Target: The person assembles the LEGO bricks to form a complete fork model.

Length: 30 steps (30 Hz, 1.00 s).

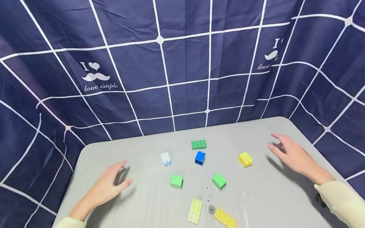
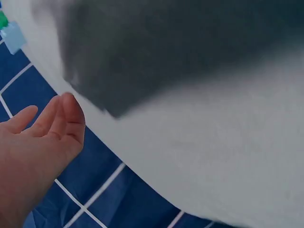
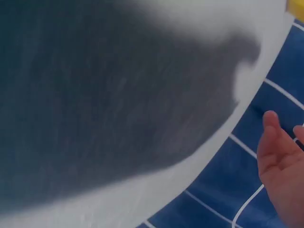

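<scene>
My left hand (image 1: pixel 105 186) hovers above the left part of the grey table (image 1: pixel 139 219), fingers loosely extended and holding nothing. Nearest to it are a white and light-blue toy brick (image 1: pixel 165 159) and a green brick (image 1: pixel 176 181). On the right, my right hand (image 1: pixel 293 156) is also raised and bare, with a yellow brick (image 1: pixel 245 159) closest. Between the hands lie a flat dark-green brick (image 1: pixel 198 144), a blue brick (image 1: pixel 200 158) and another green brick (image 1: pixel 219 181). Lower down are a pale-yellow brick (image 1: pixel 195 211) and an orange-yellow brick (image 1: pixel 225 219).
A dark-blue curtain (image 1: pixel 184 63) with white lines hangs behind the table and at both sides. One round grey mark (image 1: pixel 212 209) shows on the tabletop between the two long yellowish bricks. Shadows of the hands fall on the table.
</scene>
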Motion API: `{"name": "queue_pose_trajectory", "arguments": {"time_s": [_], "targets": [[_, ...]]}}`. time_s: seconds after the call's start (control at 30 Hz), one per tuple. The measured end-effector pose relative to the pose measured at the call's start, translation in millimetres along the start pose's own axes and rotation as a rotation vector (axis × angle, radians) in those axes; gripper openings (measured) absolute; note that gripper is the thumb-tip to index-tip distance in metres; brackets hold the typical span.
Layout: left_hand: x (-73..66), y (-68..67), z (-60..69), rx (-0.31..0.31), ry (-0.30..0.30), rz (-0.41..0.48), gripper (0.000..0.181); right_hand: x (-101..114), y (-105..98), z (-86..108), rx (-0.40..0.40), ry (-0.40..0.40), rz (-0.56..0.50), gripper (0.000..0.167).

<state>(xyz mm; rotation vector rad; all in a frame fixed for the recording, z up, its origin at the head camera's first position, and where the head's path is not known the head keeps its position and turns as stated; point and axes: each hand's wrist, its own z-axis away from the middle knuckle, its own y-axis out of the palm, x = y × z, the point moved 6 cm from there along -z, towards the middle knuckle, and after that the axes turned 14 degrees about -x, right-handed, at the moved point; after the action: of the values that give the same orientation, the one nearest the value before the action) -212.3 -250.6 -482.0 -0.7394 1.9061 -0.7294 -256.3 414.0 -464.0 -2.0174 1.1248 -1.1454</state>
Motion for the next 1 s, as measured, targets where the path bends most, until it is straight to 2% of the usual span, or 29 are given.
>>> {"name": "queue_pose_trajectory", "arguments": {"time_s": [0.1,0.2,0.4,0.5,0.7,1.0], "targets": [[-12.7,5.2,1.7,0.012,-0.014,0.088,0.065,8,-6,0.9,-0.051,-0.004,-0.020,0.054],[-23.1,11.8,4.5,0.037,-0.054,0.178,0.062,18,-11,5.8,-0.099,-0.016,-0.055,0.049],[-38.9,27.3,7.6,0.121,-0.192,0.397,0.058,37,-18,9.5,-0.186,0.007,-0.156,0.037],[-45.3,32.5,8.8,0.136,-0.245,0.481,0.056,48,-19,8.9,-0.226,0.018,-0.212,0.030],[-54.5,43.9,6.9,0.143,-0.321,0.557,0.057,67,-13,13.3,-0.246,0.070,-0.282,0.026],[-65.6,66.1,5.5,0.176,-0.437,0.647,0.061,102,-2,27.0,-0.200,0.091,-0.386,0.028]]}}
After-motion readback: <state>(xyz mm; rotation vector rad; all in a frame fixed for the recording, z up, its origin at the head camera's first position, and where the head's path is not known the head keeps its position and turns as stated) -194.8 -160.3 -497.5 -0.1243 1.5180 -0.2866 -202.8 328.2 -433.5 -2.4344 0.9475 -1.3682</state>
